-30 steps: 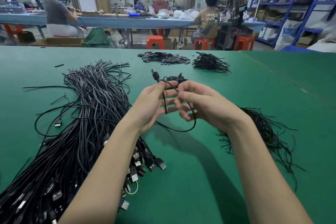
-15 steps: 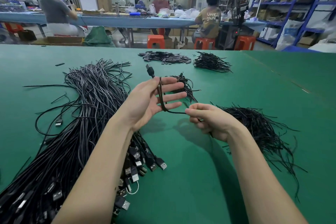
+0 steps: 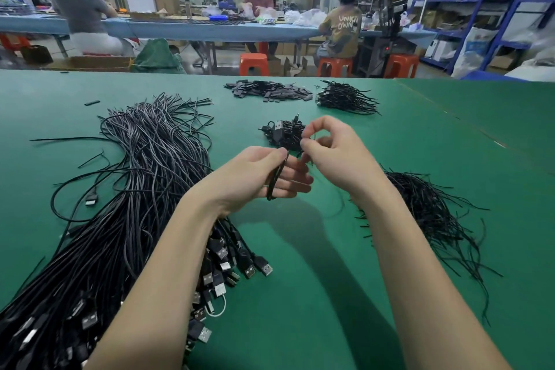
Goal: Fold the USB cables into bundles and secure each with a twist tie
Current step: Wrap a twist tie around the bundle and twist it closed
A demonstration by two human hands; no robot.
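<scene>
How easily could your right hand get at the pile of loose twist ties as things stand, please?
Probably easily: the twist ties lie on the green table right beside the right hand, with nothing between them. But its fingers are pinching something thin by the folded cable the left hand holds.

table point(image 3: 330, 249): plain green
cable heap point(image 3: 126, 189), left of frame: black, silver plug ends
twist ties point(image 3: 435, 219), right of frame: black
folded cable point(image 3: 274, 180), centre: black
stools point(image 3: 253, 64), upper middle: orange
shelving point(image 3: 492, 0), upper right: blue
flat pieces point(image 3: 267, 91), upper centre: dark grey, perhaps black
</scene>
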